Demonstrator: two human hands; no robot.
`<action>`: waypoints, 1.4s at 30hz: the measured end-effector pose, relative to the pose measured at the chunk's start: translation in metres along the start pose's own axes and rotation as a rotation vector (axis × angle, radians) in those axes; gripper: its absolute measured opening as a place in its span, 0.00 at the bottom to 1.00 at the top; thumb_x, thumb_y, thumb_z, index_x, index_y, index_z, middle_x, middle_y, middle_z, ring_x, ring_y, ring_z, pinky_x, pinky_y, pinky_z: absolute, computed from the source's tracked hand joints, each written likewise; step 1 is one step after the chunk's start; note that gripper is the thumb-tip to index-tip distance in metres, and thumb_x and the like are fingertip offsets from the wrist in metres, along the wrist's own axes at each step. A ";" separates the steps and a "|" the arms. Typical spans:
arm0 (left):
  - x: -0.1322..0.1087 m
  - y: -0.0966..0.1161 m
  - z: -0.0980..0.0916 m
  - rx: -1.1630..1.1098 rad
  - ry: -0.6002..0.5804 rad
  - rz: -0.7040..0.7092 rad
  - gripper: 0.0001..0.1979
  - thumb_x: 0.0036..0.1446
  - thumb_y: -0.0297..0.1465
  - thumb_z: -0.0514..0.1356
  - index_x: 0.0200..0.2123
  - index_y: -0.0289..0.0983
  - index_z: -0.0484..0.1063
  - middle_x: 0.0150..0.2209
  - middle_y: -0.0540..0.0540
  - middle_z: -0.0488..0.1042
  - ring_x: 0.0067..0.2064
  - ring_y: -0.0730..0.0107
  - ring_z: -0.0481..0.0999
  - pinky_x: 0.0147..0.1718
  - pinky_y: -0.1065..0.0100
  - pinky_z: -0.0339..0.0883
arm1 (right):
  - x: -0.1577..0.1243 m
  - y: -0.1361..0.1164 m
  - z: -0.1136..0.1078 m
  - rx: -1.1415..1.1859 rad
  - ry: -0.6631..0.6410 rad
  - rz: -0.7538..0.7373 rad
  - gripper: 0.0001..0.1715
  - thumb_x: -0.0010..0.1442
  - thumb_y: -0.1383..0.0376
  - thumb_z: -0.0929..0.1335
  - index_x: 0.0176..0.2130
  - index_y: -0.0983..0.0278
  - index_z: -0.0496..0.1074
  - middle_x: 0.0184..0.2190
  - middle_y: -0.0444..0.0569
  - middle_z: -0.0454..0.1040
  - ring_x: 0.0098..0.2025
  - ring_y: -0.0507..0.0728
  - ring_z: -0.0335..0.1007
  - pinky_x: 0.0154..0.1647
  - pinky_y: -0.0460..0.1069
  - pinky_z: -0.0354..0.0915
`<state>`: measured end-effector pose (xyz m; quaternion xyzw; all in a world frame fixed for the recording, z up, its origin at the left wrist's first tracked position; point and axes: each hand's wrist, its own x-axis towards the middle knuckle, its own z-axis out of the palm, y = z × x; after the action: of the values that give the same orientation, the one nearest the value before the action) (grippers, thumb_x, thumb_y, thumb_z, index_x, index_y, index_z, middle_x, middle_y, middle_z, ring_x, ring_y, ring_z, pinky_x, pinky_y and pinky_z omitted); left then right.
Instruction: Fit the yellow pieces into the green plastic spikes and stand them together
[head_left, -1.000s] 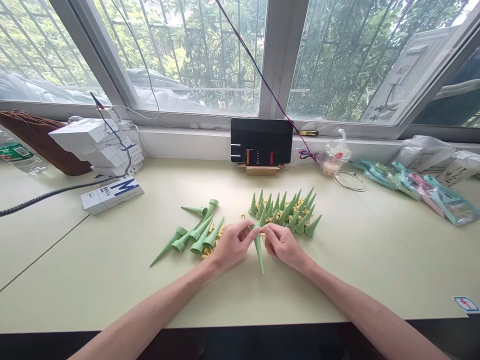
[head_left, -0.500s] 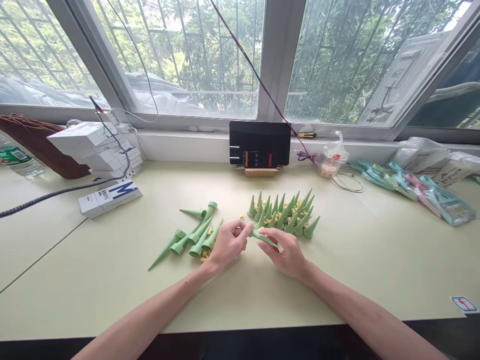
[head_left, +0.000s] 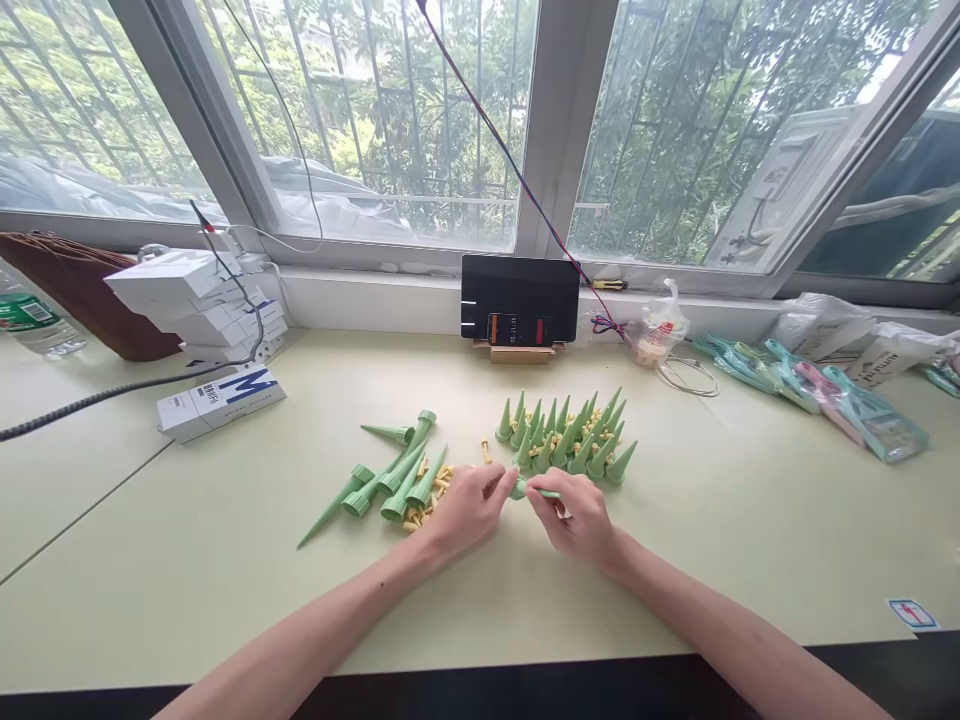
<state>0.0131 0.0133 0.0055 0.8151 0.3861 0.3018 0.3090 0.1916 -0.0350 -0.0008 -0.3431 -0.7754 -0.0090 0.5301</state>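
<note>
Pale yellow-green worktop (head_left: 187,560) is spread below. In the right grip (head_left: 579,515), a tapered green plastic spike (head_left: 519,488) is pinched between closed fingers; it has been swung sideways, so its wide end seems presented to the left grip (head_left: 472,505), curled there, its hold unclear.

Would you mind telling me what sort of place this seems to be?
It looks like an indoor workroom, perhaps a small workshop or office: a pale table stands by large windows, with many green spikes grouped on it.
</note>
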 end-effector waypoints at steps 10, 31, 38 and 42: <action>-0.002 0.000 0.002 -0.022 0.002 0.040 0.21 0.68 0.36 0.47 0.22 0.38 0.53 0.18 0.56 0.50 0.21 0.76 0.50 0.24 0.69 0.47 | 0.051 -0.015 -0.026 -0.098 0.000 0.062 0.07 0.66 0.70 0.65 0.34 0.63 0.69 0.25 0.43 0.72 0.19 0.48 0.60 0.21 0.43 0.56; -0.011 0.007 0.006 0.168 -0.237 0.299 0.16 0.63 0.28 0.52 0.22 0.38 0.53 0.19 0.54 0.54 0.21 0.75 0.49 0.23 0.69 0.46 | 0.116 0.010 0.006 -0.181 -0.781 0.591 0.10 0.59 0.76 0.63 0.28 0.65 0.66 0.23 0.43 0.68 0.15 0.46 0.57 0.19 0.45 0.50; -0.011 0.006 0.006 0.193 -0.218 0.325 0.17 0.64 0.27 0.53 0.22 0.38 0.56 0.19 0.54 0.54 0.20 0.75 0.50 0.22 0.69 0.47 | 0.123 0.002 0.007 -0.338 -0.812 0.517 0.14 0.56 0.78 0.63 0.23 0.65 0.61 0.18 0.42 0.61 0.15 0.47 0.54 0.20 0.47 0.44; -0.011 0.006 0.005 0.195 -0.219 0.328 0.17 0.64 0.27 0.53 0.21 0.38 0.57 0.19 0.54 0.56 0.20 0.74 0.52 0.22 0.69 0.48 | 0.125 0.001 0.007 -0.341 -0.845 0.517 0.15 0.54 0.79 0.62 0.22 0.64 0.60 0.14 0.40 0.56 0.13 0.48 0.53 0.18 0.46 0.43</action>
<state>0.0137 -0.0003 0.0042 0.9209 0.2398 0.2189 0.2158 0.1612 0.0341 0.0991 -0.5784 -0.7992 0.1351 0.0923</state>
